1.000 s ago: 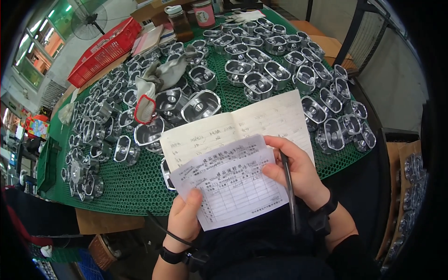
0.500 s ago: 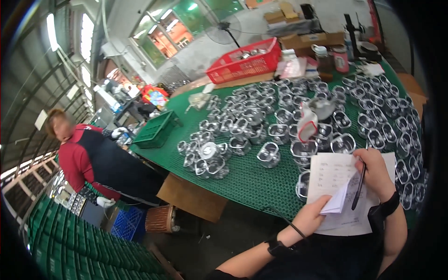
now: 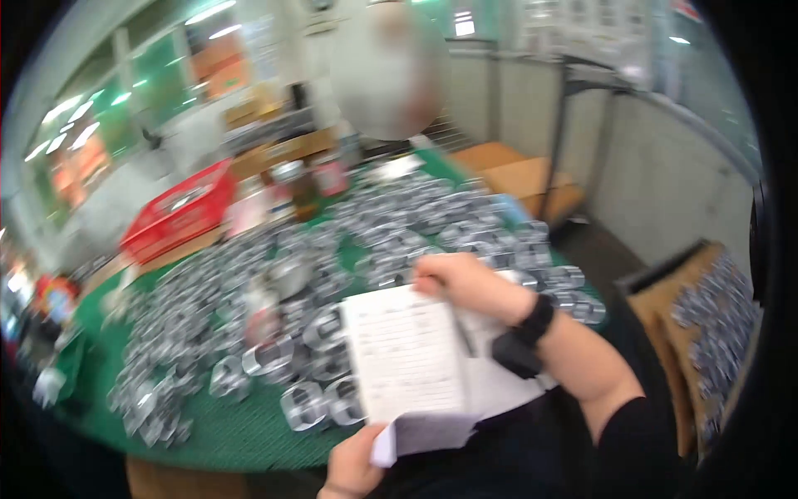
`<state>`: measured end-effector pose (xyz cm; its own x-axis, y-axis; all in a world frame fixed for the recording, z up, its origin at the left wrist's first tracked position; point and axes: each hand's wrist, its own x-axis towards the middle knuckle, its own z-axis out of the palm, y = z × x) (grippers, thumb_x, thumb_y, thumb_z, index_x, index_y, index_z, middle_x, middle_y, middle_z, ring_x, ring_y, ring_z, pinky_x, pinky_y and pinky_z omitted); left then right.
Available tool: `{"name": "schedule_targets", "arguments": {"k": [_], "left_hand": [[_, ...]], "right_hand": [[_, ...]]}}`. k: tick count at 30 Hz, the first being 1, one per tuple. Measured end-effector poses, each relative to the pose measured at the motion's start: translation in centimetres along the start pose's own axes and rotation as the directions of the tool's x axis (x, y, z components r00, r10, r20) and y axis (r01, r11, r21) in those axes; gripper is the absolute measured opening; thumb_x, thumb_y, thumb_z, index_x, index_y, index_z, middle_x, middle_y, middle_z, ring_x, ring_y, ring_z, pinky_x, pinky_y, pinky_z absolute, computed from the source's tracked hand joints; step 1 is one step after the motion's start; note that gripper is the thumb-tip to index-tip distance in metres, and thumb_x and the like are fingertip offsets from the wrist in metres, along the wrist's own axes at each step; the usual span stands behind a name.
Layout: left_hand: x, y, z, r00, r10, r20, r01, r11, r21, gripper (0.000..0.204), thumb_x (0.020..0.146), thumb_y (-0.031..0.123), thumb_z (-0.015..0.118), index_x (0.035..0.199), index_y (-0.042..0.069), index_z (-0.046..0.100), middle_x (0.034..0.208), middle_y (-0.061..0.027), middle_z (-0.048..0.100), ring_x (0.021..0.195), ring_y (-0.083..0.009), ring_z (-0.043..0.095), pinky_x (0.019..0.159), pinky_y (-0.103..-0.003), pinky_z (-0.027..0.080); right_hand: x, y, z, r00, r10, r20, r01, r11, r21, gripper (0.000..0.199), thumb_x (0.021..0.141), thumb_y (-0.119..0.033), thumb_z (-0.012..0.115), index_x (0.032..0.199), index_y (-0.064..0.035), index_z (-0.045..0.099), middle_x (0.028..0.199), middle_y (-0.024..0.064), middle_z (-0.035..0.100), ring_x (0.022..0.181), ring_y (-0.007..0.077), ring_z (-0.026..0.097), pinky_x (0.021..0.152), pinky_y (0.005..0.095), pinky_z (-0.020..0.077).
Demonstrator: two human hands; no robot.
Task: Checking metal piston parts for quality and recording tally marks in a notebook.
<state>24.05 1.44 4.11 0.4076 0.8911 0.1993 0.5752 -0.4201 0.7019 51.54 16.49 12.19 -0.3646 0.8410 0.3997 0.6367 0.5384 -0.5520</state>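
Note:
My left hand point(image 3: 353, 464) pinches the lower left corner of a small stack of papers point(image 3: 403, 353), where a folded white sheet point(image 3: 428, 437) curls over. The top sheet is lined and carries handwriting. At its upper right edge, my right hand point(image 3: 474, 284) is closed around a dark pen point(image 3: 464, 333), which points down across the sheets and is blurred. The right fingertips also touch the paper's top edge. Just beyond the papers, many shiny metal parts that look like pistons point(image 3: 303, 405) stand crowded on a green mesh-covered table point(image 3: 241, 441).
At the back left stands a red crate point(image 3: 179, 212), with a brown jar point(image 3: 295, 190) and a pink container point(image 3: 330, 173) beside it. Cardboard boxes point(image 3: 524, 179) sit beyond the table's right end. More metal parts lie in a brown box point(image 3: 715, 333) at far right.
The view has swung right, and the co-worker is no longer plainly seen. The lined sheet now faces me more fully, with my left hand lower on it. Both hands keep their hold.

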Motion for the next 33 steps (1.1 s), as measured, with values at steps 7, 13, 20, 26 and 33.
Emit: {"name": "schedule_targets", "arguments": {"k": [7, 13, 20, 26, 33], "left_hand": [[0.5, 1.2, 3.3, 0.934, 0.341, 0.103, -0.332, 0.938, -0.097, 0.03, 0.079, 0.013, 0.051, 0.107, 0.006, 0.06, 0.096, -0.0201, 0.063, 0.092, -0.0414, 0.059, 0.076, -0.046, 0.048], [1.0, 0.9, 4.2, 0.9, 0.415, 0.133, -0.397, 0.907, -0.142, 0.023, 0.08, 0.019, 0.054, 0.099, 0.008, 0.062, 0.09, -0.0179, 0.063, 0.087, -0.0405, 0.058, 0.073, -0.046, 0.046], [0.5, -1.0, 4.5, 0.887, 0.428, 0.173, -0.399, 0.9, -0.177, 0.027, 0.078, 0.023, 0.058, 0.101, 0.009, 0.064, 0.094, -0.017, 0.064, 0.087, -0.0399, 0.059, 0.074, -0.046, 0.046], [-0.3, -0.8, 4.0, 0.903, 0.368, 0.222, -0.345, 0.929, -0.136, 0.031, 0.073, 0.023, 0.061, 0.1, 0.008, 0.064, 0.093, -0.0167, 0.063, 0.088, -0.0387, 0.059, 0.077, -0.046, 0.046], [1.0, 2.7, 2.4, 0.856, 0.498, 0.143, -0.5, 0.866, -0.019, 0.02, 0.07, 0.009, 0.056, 0.089, 0.004, 0.059, 0.092, -0.014, 0.06, 0.093, -0.0341, 0.057, 0.088, -0.045, 0.044]], "right_hand": [[-4.2, 2.1, -6.6, 0.984, 0.176, -0.012, -0.177, 0.983, -0.052, 0.02, 0.091, -0.027, 0.059, 0.092, -0.0066, 0.058, 0.085, 0.0117, 0.066, 0.083, 0.0275, 0.064, 0.071, 0.0363, 0.0488], [-4.4, 4.4, -6.6, 0.992, 0.043, -0.118, -0.03, 0.993, 0.116, 0.014, 0.091, -0.019, 0.058, 0.088, -0.0045, 0.056, 0.082, 0.0103, 0.064, 0.078, 0.0204, 0.06, 0.071, 0.0341, 0.0477], [-3.6, 0.4, -8.0, 0.985, 0.065, -0.16, -0.052, 0.995, 0.089, 0.013, 0.087, -0.016, 0.061, 0.082, -0.0038, 0.058, 0.073, 0.0112, 0.062, 0.07, 0.0209, 0.058, 0.065, 0.0336, 0.0459], [-2.1, 1.8, -7.3, 0.983, -0.039, -0.18, 0.079, 0.973, 0.218, 0.018, 0.092, -0.02, 0.057, 0.088, -0.0034, 0.058, 0.079, 0.0057, 0.061, 0.077, 0.0135, 0.056, 0.072, 0.0304, 0.0462], [1.1, 4.4, -0.6, 0.991, 0.131, 0.01, -0.128, 0.982, -0.141, 0.022, 0.092, -0.029, 0.058, 0.092, -0.0072, 0.059, 0.081, 0.011, 0.064, 0.077, 0.0249, 0.061, 0.07, 0.0351, 0.0462]]}}
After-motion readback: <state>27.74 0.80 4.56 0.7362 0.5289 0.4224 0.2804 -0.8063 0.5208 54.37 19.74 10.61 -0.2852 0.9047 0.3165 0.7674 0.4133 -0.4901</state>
